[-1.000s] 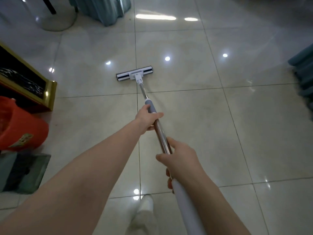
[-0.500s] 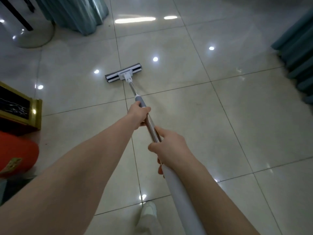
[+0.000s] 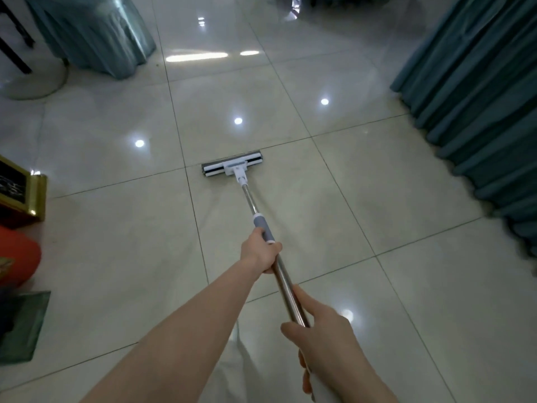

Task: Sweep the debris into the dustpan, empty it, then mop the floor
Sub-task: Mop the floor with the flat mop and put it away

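- Head view: I have one mop (image 3: 249,199). Its flat head (image 3: 232,167) lies on the tiled floor (image 3: 377,199) ahead of me, just past a grout line, and the pole slants back to my hands.
- My left hand (image 3: 260,254) is wrapped round the pole at the near end of the grey grip sleeve (image 3: 261,225). My right hand (image 3: 322,333) is curled round the bare steel farther up, closer to my body.
- I judge the mop light and stiff: a thin metal tube that should not flex, with a joint at the head that looks made to swivel.
- The polished steel looks slick, so the grey sleeve seems the surer place to hold.
- The glossy tiles should let the head glide easily, and once wet they may be slippery underfoot.
- Count: one mop, two hands on it, one red bucket (image 3: 14,257) at the left edge, one teal curtain (image 3: 479,112) on the right, one teal cloth (image 3: 93,33) at upper left.
- I can see no dustpan and no debris.
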The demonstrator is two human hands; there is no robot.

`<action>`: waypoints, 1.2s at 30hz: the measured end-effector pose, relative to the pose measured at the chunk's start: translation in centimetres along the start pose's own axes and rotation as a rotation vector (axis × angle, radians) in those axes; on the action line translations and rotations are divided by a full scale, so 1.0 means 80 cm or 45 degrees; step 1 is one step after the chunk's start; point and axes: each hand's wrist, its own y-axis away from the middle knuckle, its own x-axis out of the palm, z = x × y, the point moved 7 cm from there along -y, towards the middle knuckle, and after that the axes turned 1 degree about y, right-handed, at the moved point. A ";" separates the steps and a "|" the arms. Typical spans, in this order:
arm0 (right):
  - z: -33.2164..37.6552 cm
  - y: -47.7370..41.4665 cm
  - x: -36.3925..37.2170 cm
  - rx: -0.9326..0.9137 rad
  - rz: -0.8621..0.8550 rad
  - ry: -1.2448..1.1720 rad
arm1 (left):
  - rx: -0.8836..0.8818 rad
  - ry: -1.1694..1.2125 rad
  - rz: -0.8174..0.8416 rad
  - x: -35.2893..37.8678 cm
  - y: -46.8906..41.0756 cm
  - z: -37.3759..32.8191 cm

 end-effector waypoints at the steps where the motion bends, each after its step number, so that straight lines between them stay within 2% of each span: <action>1: -0.012 0.014 -0.005 -0.001 -0.016 -0.016 | 0.006 0.015 -0.008 0.011 0.013 0.004; 6: -0.049 0.046 -0.034 0.014 -0.093 0.005 | 0.022 0.048 -0.062 0.058 0.045 0.005; 10: -0.037 0.022 -0.052 0.010 -0.091 0.023 | 0.028 0.026 -0.118 0.065 0.019 -0.012; 18: 0.058 -0.136 -0.075 0.027 -0.140 -0.149 | 0.093 -0.110 -0.160 0.022 -0.145 -0.109; 22: 0.093 -0.221 -0.112 0.010 -0.160 -0.205 | 0.092 -0.156 -0.135 0.032 -0.227 -0.171; 27: 0.106 -0.276 -0.141 0.014 -0.186 -0.312 | 0.137 -0.250 -0.138 0.055 -0.288 -0.208; 32: 0.096 -0.265 -0.146 0.069 -0.233 -0.357 | 0.171 -0.330 -0.065 0.075 -0.281 -0.220; 36: 0.061 -0.220 -0.130 0.110 -0.242 -0.284 | 0.141 -0.370 0.033 0.097 -0.235 -0.187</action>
